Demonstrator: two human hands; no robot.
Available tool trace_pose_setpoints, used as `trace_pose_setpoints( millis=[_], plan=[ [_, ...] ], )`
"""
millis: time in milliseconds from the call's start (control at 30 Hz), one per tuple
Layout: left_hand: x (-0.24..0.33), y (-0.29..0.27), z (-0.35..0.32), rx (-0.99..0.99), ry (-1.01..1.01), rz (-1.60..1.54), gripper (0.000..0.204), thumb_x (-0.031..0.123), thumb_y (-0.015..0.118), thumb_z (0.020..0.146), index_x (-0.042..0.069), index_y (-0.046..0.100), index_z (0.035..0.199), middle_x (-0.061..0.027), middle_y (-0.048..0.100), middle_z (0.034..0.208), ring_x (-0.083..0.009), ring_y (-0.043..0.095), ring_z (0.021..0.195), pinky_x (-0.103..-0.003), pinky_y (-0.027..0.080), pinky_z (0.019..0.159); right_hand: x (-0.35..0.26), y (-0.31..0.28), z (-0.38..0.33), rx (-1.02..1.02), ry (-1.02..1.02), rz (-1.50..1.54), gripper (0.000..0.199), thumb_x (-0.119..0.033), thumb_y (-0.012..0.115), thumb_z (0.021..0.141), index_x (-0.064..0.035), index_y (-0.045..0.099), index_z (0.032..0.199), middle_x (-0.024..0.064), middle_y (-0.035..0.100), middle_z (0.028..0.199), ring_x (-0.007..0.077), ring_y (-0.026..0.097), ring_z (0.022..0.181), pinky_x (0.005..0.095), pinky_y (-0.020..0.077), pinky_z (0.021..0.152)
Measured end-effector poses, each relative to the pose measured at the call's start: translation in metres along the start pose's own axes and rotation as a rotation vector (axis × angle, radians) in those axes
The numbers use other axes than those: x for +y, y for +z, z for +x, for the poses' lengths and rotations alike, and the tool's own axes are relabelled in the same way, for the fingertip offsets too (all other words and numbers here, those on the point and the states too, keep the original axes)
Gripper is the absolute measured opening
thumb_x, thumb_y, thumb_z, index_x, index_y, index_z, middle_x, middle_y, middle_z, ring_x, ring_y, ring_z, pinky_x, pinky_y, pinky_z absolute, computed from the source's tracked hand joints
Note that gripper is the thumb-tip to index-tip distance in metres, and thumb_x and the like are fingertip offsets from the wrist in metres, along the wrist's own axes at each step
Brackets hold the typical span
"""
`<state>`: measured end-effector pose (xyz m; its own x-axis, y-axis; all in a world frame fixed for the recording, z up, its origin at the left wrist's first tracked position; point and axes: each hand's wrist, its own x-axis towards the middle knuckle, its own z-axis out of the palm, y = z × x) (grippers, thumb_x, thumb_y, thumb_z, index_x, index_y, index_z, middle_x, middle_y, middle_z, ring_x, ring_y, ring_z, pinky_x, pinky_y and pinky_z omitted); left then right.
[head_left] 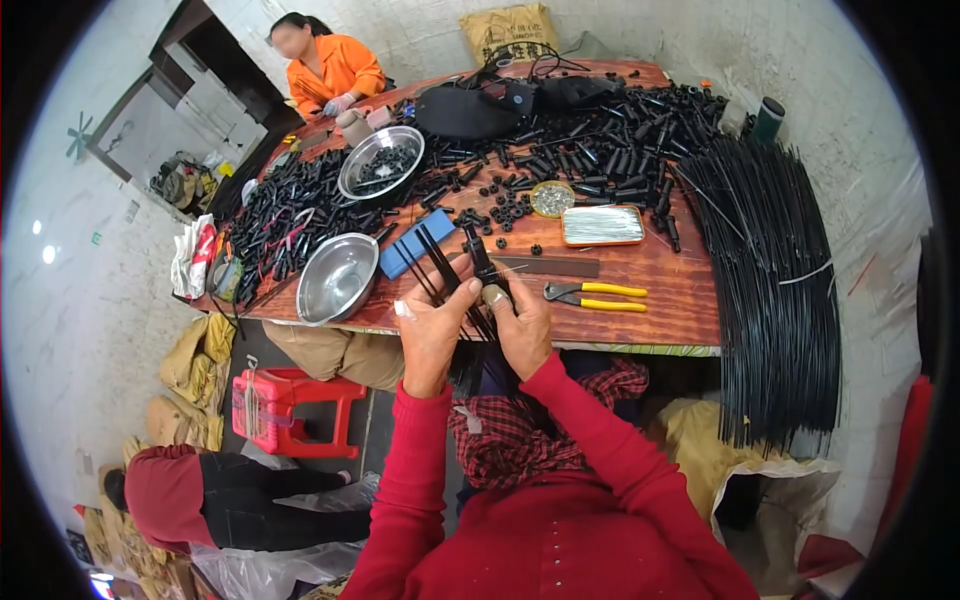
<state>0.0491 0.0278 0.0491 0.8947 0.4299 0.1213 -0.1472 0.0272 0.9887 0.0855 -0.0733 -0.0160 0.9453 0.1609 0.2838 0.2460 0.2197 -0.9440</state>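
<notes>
My left hand (pixel 432 325) grips a bunch of thin black rods (pixel 432 262) that fan up and away over the table edge. My right hand (pixel 520 318) holds a small black plastic connector (pixel 481 256) on the rods' near ends, thumb pressed against it. Both hands sit close together just in front of the wooden table (pixel 660 290). Red sleeves cover my forearms. A blue flat box (pixel 412 249) lies right behind the rods.
Yellow-handled pliers (pixel 596 294) lie right of my hands. Two steel bowls (pixel 338 277) (pixel 380 163), a tray of thin pins (pixel 602 225) and heaps of black parts (pixel 610 135) cover the table. Long black rods (pixel 775 290) hang off its right side. A person in orange (pixel 330 70) sits opposite; another crouches by a red stool (pixel 290 410).
</notes>
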Motion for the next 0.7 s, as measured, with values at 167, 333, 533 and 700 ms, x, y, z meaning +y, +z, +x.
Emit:
trace_pose_setpoints(
  millis=[167, 333, 533, 700],
  plan=[
    [-0.008, -0.001, 0.002, 0.019, 0.082, 0.117, 0.029, 0.004, 0.068, 0.088, -0.005, 0.065, 0.116, -0.0093, 0.07, 0.103, -0.0097, 0.063, 0.088, -0.023, 0.051, 0.077, 0.009, 0.003, 0.007, -0.047, 0.076, 0.047, 0.033, -0.007, 0.055, 0.096, -0.0008, 0.058, 0.128, 0.003, 0.067, 0.096, 0.006, 0.059, 0.083, 0.0234, 0.0496, 0.071],
    [-0.014, -0.004, 0.012, 0.015, 0.145, 0.19, 0.03, 0.005, 0.068, 0.088, -0.006, 0.065, 0.116, -0.0085, 0.071, 0.1, -0.0095, 0.063, 0.086, -0.023, 0.051, 0.075, 0.016, 0.007, 0.011, -0.021, -0.01, 0.019, 0.033, -0.007, 0.055, 0.096, -0.0002, 0.057, 0.128, 0.0039, 0.068, 0.097, 0.0071, 0.06, 0.082, 0.0237, 0.0499, 0.071],
    [-0.014, -0.005, 0.009, 0.027, 0.1, 0.235, 0.027, 0.006, 0.068, 0.087, -0.005, 0.068, 0.111, -0.0043, 0.07, 0.092, -0.0074, 0.062, 0.078, -0.023, 0.051, 0.069, 0.012, 0.005, 0.009, -0.029, 0.013, -0.097, 0.035, -0.008, 0.056, 0.094, -0.0003, 0.057, 0.128, 0.0068, 0.069, 0.1, 0.0087, 0.061, 0.087, 0.0255, 0.0499, 0.075],
    [-0.012, -0.01, 0.009, -0.042, -0.009, 0.125, 0.028, 0.006, 0.07, 0.087, -0.005, 0.067, 0.112, -0.0038, 0.07, 0.093, -0.0059, 0.062, 0.077, -0.021, 0.05, 0.066, 0.011, 0.005, 0.003, 0.023, -0.079, -0.04, 0.036, -0.009, 0.059, 0.091, -0.0042, 0.059, 0.127, 0.0166, 0.07, 0.098, 0.0168, 0.067, 0.09, 0.031, 0.0509, 0.077]
  ],
)
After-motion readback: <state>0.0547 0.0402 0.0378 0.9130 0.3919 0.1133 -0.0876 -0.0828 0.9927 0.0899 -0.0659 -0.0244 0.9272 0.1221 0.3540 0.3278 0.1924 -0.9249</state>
